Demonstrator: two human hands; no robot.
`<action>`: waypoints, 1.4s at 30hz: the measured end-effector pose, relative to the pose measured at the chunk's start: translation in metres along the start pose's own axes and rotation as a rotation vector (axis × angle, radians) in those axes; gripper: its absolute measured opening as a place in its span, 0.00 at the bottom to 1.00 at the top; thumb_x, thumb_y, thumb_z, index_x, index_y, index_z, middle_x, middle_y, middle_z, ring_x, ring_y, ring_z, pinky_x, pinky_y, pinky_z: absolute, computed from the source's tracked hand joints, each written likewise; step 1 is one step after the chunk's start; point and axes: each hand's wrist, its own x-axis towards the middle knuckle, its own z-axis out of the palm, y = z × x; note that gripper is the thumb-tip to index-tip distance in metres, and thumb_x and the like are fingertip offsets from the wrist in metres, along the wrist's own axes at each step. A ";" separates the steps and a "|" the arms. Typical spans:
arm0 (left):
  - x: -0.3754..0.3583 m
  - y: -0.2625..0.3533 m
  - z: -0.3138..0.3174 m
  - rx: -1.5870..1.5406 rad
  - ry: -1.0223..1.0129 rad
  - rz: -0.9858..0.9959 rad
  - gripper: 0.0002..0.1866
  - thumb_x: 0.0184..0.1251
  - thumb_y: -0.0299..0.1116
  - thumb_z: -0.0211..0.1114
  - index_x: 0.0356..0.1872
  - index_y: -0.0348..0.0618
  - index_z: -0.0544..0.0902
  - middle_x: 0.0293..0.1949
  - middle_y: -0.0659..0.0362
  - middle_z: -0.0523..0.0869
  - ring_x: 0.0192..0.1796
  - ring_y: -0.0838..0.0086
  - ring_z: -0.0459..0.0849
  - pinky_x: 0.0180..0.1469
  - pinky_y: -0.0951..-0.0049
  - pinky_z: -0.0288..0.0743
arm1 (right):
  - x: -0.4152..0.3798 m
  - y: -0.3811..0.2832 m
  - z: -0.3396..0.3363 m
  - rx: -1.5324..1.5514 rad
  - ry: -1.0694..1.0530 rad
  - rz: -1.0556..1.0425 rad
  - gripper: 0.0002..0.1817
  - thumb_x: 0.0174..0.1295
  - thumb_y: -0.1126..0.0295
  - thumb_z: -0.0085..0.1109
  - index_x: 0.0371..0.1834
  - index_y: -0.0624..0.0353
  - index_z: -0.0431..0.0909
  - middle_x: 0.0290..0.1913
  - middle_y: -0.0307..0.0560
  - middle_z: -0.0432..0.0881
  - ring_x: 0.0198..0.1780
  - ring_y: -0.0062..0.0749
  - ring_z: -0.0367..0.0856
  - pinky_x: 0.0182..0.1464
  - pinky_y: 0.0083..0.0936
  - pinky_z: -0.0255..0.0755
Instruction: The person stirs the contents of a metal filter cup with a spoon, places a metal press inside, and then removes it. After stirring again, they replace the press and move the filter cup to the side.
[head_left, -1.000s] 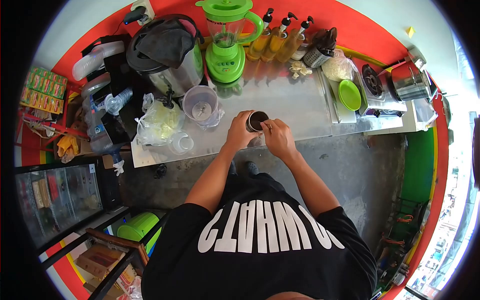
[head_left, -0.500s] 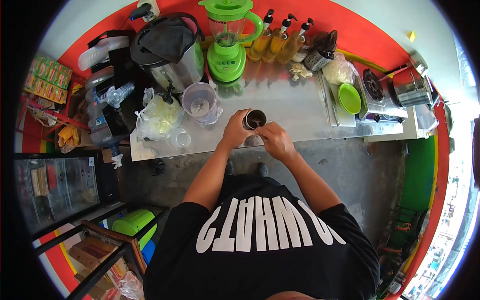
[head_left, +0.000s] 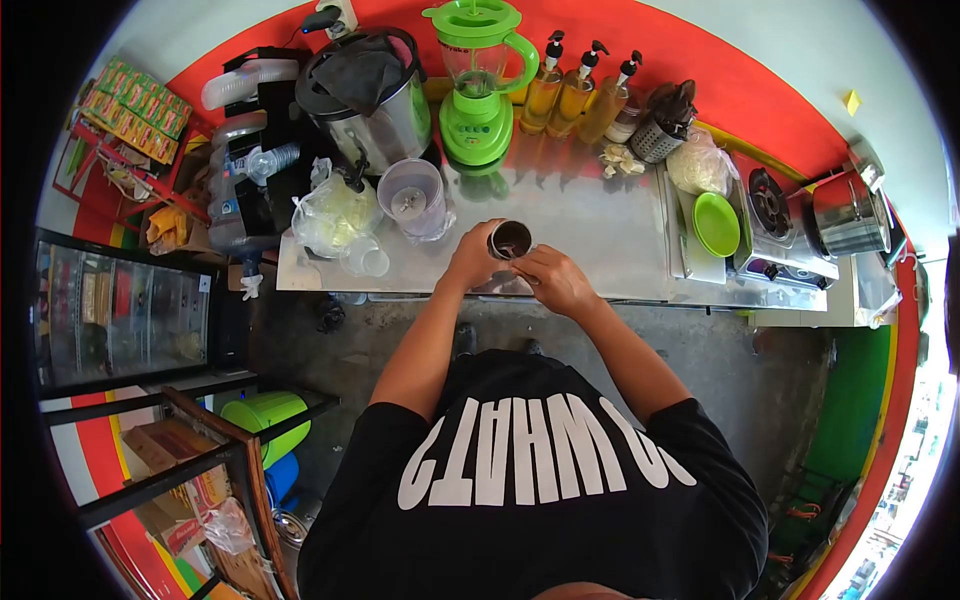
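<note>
Above the front edge of the steel counter (head_left: 590, 235), my left hand (head_left: 474, 256) is wrapped round the left side of a small metal cup (head_left: 510, 240). Something dark lies inside the cup. My right hand (head_left: 556, 280) is closed at the cup's lower right, its fingers pinched on a thin utensil that dips into the cup; the utensil's shape is mostly hidden. To the left of my hands stands a clear plastic pitcher (head_left: 412, 196), beside a plastic bag (head_left: 335, 215) with pale contents.
A green blender (head_left: 477, 125), a steel dispenser (head_left: 372, 120) and pump bottles (head_left: 572, 95) line the wall. Right are a green bowl (head_left: 716, 224), a gas stove (head_left: 770, 225) and a pot (head_left: 848, 215). A glass-fronted cabinet (head_left: 125, 310) stands left.
The view has turned slightly, so the counter and its items appear shifted to the right. Both hands keep their hold, at nearly the same place in the view.
</note>
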 end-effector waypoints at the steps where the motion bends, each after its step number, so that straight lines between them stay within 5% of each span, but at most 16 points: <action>1: 0.000 0.004 -0.001 -0.002 -0.008 -0.001 0.44 0.41 0.28 0.90 0.67 0.40 0.82 0.58 0.46 0.90 0.62 0.50 0.88 0.66 0.58 0.81 | 0.000 0.002 -0.005 0.041 -0.026 0.024 0.08 0.65 0.78 0.72 0.46 0.61 0.90 0.42 0.49 0.92 0.44 0.49 0.87 0.47 0.42 0.82; 5: -0.003 0.013 -0.003 -0.064 -0.006 0.000 0.43 0.42 0.26 0.89 0.67 0.40 0.82 0.57 0.48 0.91 0.61 0.54 0.89 0.66 0.61 0.81 | 0.011 0.012 -0.023 0.054 -0.010 0.095 0.12 0.60 0.80 0.68 0.47 0.58 0.89 0.44 0.48 0.91 0.47 0.50 0.86 0.53 0.42 0.82; 10: -0.003 0.020 -0.006 -0.168 -0.061 -0.091 0.43 0.44 0.25 0.87 0.68 0.39 0.80 0.58 0.51 0.91 0.62 0.60 0.89 0.68 0.63 0.79 | 0.026 0.024 -0.024 -0.076 -0.112 0.025 0.08 0.68 0.76 0.69 0.48 0.61 0.90 0.42 0.50 0.91 0.46 0.50 0.87 0.50 0.41 0.82; 19: -0.004 0.002 0.001 -0.147 -0.026 -0.014 0.46 0.45 0.28 0.88 0.71 0.40 0.77 0.64 0.48 0.87 0.67 0.57 0.86 0.70 0.61 0.77 | 0.043 0.022 -0.041 0.073 -0.113 0.172 0.10 0.75 0.68 0.65 0.48 0.62 0.90 0.44 0.54 0.91 0.50 0.53 0.86 0.56 0.45 0.81; 25: -0.004 0.004 0.005 -0.140 -0.005 -0.042 0.46 0.45 0.29 0.88 0.71 0.39 0.78 0.64 0.46 0.87 0.67 0.53 0.85 0.71 0.60 0.77 | 0.033 0.016 -0.029 -0.093 -0.245 0.165 0.14 0.77 0.64 0.60 0.49 0.62 0.90 0.43 0.57 0.91 0.49 0.58 0.86 0.57 0.48 0.80; 28: -0.004 -0.002 0.007 -0.172 0.016 -0.022 0.46 0.44 0.28 0.88 0.71 0.38 0.77 0.64 0.46 0.87 0.67 0.54 0.85 0.71 0.60 0.76 | 0.033 0.018 -0.028 0.013 -0.076 0.165 0.12 0.76 0.67 0.63 0.49 0.64 0.91 0.43 0.58 0.91 0.48 0.55 0.87 0.53 0.43 0.81; 30: -0.006 -0.001 0.008 -0.182 0.044 -0.010 0.47 0.44 0.28 0.88 0.71 0.38 0.77 0.64 0.47 0.87 0.68 0.56 0.85 0.71 0.60 0.76 | 0.037 0.015 -0.040 0.136 -0.085 0.392 0.14 0.78 0.65 0.59 0.46 0.63 0.90 0.45 0.56 0.92 0.49 0.57 0.86 0.56 0.46 0.80; 34: -0.005 0.006 0.005 -0.178 0.045 0.020 0.48 0.44 0.27 0.88 0.72 0.37 0.76 0.63 0.48 0.87 0.68 0.58 0.86 0.72 0.61 0.76 | 0.043 0.009 -0.055 0.204 -0.032 0.300 0.15 0.78 0.65 0.58 0.45 0.64 0.90 0.45 0.60 0.91 0.48 0.59 0.86 0.55 0.47 0.79; 36: -0.005 0.006 0.005 -0.154 0.041 0.020 0.46 0.47 0.28 0.88 0.72 0.38 0.76 0.63 0.49 0.87 0.67 0.62 0.85 0.71 0.62 0.76 | 0.044 0.006 -0.057 0.145 0.006 0.247 0.12 0.76 0.69 0.64 0.48 0.66 0.91 0.40 0.62 0.90 0.42 0.58 0.88 0.46 0.43 0.80; 42: -0.003 0.016 0.001 -0.130 -0.010 -0.033 0.43 0.51 0.29 0.87 0.71 0.40 0.78 0.61 0.53 0.89 0.62 0.67 0.88 0.68 0.65 0.79 | 0.034 0.028 -0.028 0.078 -0.084 0.185 0.11 0.75 0.70 0.64 0.48 0.67 0.91 0.42 0.59 0.91 0.43 0.56 0.87 0.51 0.44 0.81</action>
